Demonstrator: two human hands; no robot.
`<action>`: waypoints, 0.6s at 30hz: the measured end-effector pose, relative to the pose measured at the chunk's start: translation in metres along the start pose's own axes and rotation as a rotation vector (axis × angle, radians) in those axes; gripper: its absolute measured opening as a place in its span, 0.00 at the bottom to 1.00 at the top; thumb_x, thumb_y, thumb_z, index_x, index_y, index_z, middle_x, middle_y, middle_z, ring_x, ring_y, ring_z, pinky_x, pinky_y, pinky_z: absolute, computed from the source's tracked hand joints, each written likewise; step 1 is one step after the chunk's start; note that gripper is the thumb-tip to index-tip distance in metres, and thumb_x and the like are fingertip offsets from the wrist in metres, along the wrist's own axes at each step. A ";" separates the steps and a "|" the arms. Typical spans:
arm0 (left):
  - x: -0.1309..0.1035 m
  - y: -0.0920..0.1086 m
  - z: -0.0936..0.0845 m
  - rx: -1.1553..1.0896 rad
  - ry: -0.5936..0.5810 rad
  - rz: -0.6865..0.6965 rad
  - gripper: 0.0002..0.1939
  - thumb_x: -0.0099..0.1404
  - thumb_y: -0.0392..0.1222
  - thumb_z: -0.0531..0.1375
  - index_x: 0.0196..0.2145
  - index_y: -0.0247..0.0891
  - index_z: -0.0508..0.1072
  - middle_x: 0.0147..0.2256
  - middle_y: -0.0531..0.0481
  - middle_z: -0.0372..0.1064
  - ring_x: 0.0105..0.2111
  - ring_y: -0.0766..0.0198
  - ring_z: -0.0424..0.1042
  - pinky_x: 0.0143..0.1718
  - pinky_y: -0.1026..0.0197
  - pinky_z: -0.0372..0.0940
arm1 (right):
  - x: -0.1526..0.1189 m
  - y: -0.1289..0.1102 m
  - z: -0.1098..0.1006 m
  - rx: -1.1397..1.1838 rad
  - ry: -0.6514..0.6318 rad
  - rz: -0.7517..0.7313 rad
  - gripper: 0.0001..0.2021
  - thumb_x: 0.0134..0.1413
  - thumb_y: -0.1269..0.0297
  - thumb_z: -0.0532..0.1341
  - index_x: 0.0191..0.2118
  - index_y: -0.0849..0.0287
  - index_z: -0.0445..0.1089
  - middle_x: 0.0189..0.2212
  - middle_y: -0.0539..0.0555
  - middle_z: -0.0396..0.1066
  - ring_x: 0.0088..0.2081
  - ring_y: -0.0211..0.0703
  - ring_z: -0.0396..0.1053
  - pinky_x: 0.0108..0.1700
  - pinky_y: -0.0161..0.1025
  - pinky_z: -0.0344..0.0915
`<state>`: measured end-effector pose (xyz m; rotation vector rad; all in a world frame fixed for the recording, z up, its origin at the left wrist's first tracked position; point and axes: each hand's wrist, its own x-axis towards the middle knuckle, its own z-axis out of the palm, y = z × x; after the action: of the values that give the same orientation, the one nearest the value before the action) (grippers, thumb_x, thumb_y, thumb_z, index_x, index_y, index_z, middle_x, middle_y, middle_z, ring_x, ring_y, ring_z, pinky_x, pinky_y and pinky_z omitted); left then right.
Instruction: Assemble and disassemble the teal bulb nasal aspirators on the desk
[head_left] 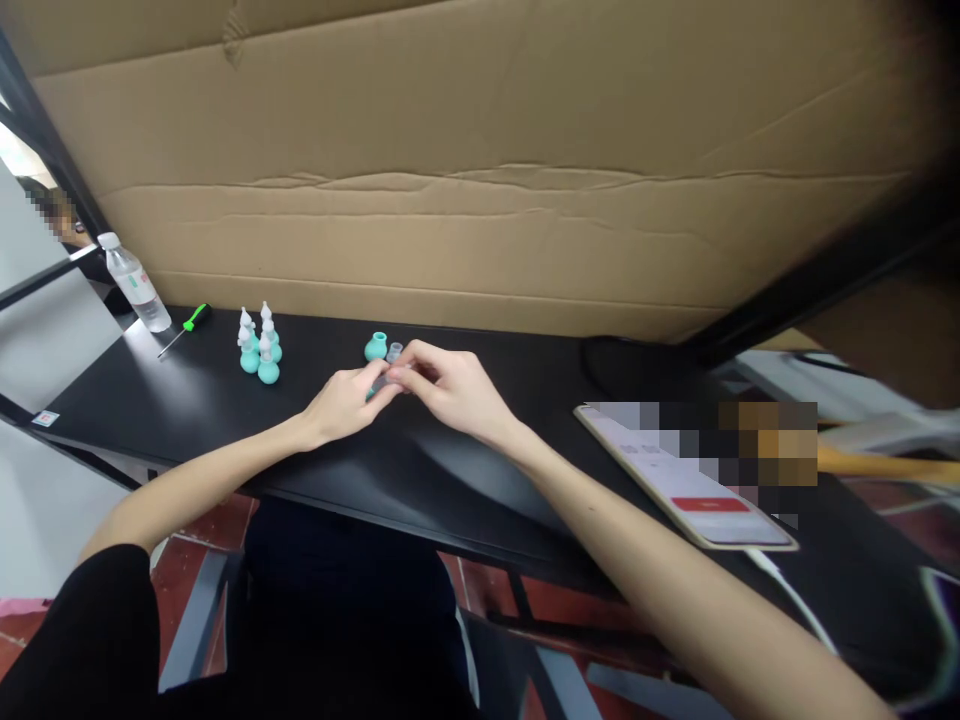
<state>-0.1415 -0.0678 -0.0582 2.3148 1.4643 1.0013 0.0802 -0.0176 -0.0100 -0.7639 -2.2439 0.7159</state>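
Note:
My left hand [341,405] is closed around a small teal and greyish, see-through piece [380,383], mostly hidden by the fingers. From the other side, my right hand [459,388] pinches the end of the same piece, so the fingertips of both hands meet just above the black table. Right behind them stand a little round teal pot [376,347] with an open neck and a small clear plastic part [395,351]. Off to the left, several teal gourd-shaped bottles [268,371] with white pointed tops stand upright in a cluster.
A screwdriver [196,318] with a green and black handle and a water bottle [136,284] are at the far left of the black table [322,470]. At right lies a phone [705,505] on a white cable. Cardboard [480,240] walls the back. Another person's arm [885,466] shows right.

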 end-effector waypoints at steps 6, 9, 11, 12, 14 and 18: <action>0.021 -0.014 0.007 0.049 -0.042 0.096 0.20 0.91 0.55 0.55 0.58 0.39 0.78 0.46 0.39 0.88 0.45 0.45 0.92 0.51 0.52 0.80 | 0.006 0.037 0.014 0.431 0.084 0.068 0.31 0.61 0.29 0.76 0.36 0.49 0.66 0.30 0.50 0.75 0.31 0.46 0.74 0.41 0.46 0.76; 0.031 -0.021 0.004 0.034 0.016 0.200 0.24 0.92 0.60 0.52 0.58 0.38 0.78 0.43 0.42 0.87 0.40 0.51 0.89 0.49 0.55 0.78 | 0.012 0.043 0.016 0.546 0.085 0.046 0.27 0.66 0.34 0.74 0.39 0.49 0.63 0.33 0.49 0.74 0.32 0.43 0.72 0.41 0.45 0.77; 0.034 -0.025 0.001 0.015 0.062 0.286 0.29 0.93 0.64 0.49 0.55 0.38 0.78 0.43 0.42 0.87 0.39 0.54 0.88 0.48 0.56 0.77 | 0.015 0.044 0.019 0.691 0.068 0.049 0.26 0.64 0.38 0.77 0.39 0.49 0.65 0.34 0.48 0.73 0.32 0.41 0.71 0.41 0.43 0.78; 0.035 -0.027 -0.002 0.023 0.073 0.327 0.31 0.92 0.67 0.48 0.55 0.39 0.78 0.43 0.42 0.87 0.39 0.55 0.87 0.48 0.57 0.77 | 0.016 0.043 0.020 0.785 0.068 0.058 0.27 0.60 0.39 0.81 0.38 0.50 0.67 0.34 0.48 0.73 0.32 0.40 0.71 0.40 0.41 0.77; 0.036 -0.031 -0.006 0.068 0.080 0.391 0.36 0.92 0.72 0.46 0.54 0.39 0.78 0.42 0.42 0.86 0.38 0.56 0.87 0.46 0.57 0.76 | 0.017 0.042 0.024 0.966 0.080 0.095 0.29 0.50 0.41 0.88 0.37 0.52 0.72 0.32 0.48 0.74 0.33 0.38 0.71 0.40 0.37 0.76; 0.034 -0.038 -0.017 0.134 0.084 0.440 0.38 0.91 0.74 0.44 0.56 0.38 0.78 0.44 0.41 0.87 0.40 0.56 0.87 0.46 0.57 0.76 | 0.019 0.042 0.030 1.099 0.067 0.173 0.24 0.48 0.50 0.91 0.36 0.55 0.79 0.29 0.48 0.74 0.32 0.36 0.70 0.40 0.34 0.76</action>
<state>-0.1701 -0.0233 -0.0511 2.7994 1.0975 1.1463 0.0600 0.0153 -0.0492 -0.3890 -1.3701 1.7337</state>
